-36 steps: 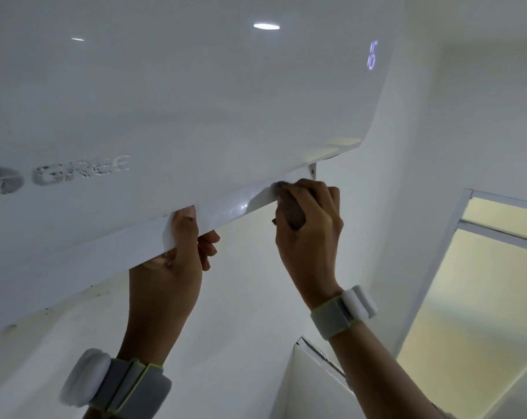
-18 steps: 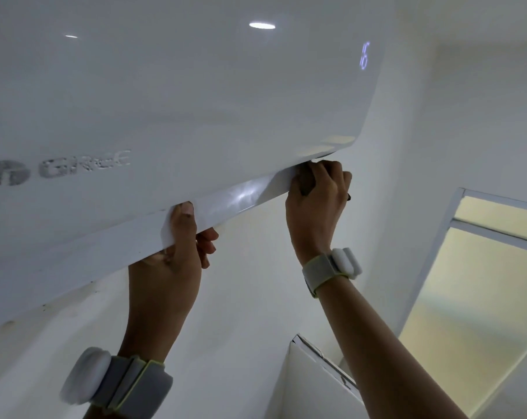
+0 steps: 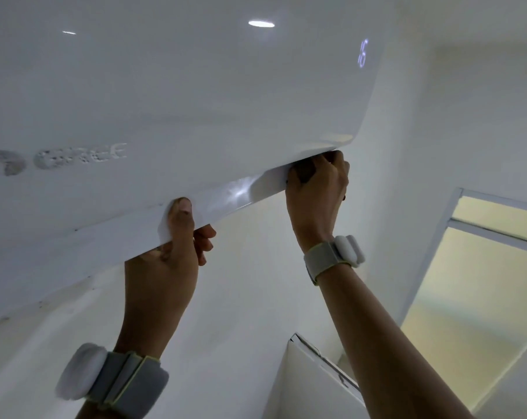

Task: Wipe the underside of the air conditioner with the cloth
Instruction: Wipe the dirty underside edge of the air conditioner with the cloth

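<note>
A white wall air conditioner (image 3: 171, 95) fills the upper left, with a grey logo on its front and a lit display near its right end. My left hand (image 3: 171, 246) grips the lower flap (image 3: 235, 195), thumb on the front and fingers curled behind it. My right hand (image 3: 316, 189) is pressed up against the underside at the unit's right end, fingers closed around a dark cloth (image 3: 304, 172). Only a small dark patch of the cloth shows between the fingers. The underside itself is hidden behind the flap.
A white wall (image 3: 250, 297) runs behind the hands. The top corner of a white cabinet or door (image 3: 310, 373) stands at the lower middle. A pale yellow-lit doorway with a white frame (image 3: 483, 267) is at the right. Both wrists wear grey bands.
My right hand has slid to the right and upward along the bottom edge, reaching the unit's right end. My left hand has kept its grip on the flap.
</note>
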Tool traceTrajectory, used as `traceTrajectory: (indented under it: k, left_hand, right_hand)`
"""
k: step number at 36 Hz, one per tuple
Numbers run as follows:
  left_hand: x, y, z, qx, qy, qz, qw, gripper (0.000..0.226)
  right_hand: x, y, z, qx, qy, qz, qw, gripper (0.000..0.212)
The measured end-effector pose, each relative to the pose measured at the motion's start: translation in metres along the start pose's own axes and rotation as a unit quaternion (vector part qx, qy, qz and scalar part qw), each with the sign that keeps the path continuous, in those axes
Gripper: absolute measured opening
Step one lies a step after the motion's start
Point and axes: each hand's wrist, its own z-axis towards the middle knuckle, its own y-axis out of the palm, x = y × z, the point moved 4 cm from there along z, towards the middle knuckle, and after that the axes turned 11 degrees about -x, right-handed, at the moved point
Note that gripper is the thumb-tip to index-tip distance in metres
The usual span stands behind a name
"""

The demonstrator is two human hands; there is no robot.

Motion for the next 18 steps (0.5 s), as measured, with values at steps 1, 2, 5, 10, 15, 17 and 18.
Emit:
traceTrajectory:
  k: [1,2,5,10,15,17,18]
  left_hand:
    - [0.000,-0.001,0.000,0.001,0.002,0.003,1.000,0.029]
    - [0.000,-0.001,0.000,0.001,0.002,0.003,1.000,0.030]
    - [0.000,-0.001,-0.001,0.002,-0.002,0.005,1.000,0.033]
    - [0.001,0.000,-0.002,0.007,-0.008,-0.004,1.000,0.033]
    - [0.000,-0.001,-0.002,0.002,-0.017,-0.007,1.000,0.036]
    - [0.000,-0.001,-0.002,0.000,-0.016,-0.008,1.000,0.037]
    - [-0.001,-0.001,-0.002,0.000,-0.014,-0.006,1.000,0.037]
  right_hand:
    - [0.002,-0.001,0.001,-0.003,0.006,-0.007,1.000,0.013]
    - [0.004,-0.001,0.002,-0.006,0.011,-0.017,1.000,0.011]
    - [0.006,-0.001,0.004,-0.016,0.015,-0.059,0.998,0.012]
    - [0.011,-0.004,0.000,-0.011,0.048,-0.111,0.993,0.025]
    - [0.042,-0.009,-0.011,-0.041,0.128,-0.099,0.986,0.027]
    - [0.044,-0.014,-0.016,-0.020,0.122,-0.079,0.989,0.024]
    - [0.041,-0.016,-0.017,-0.011,0.110,-0.071,0.991,0.021]
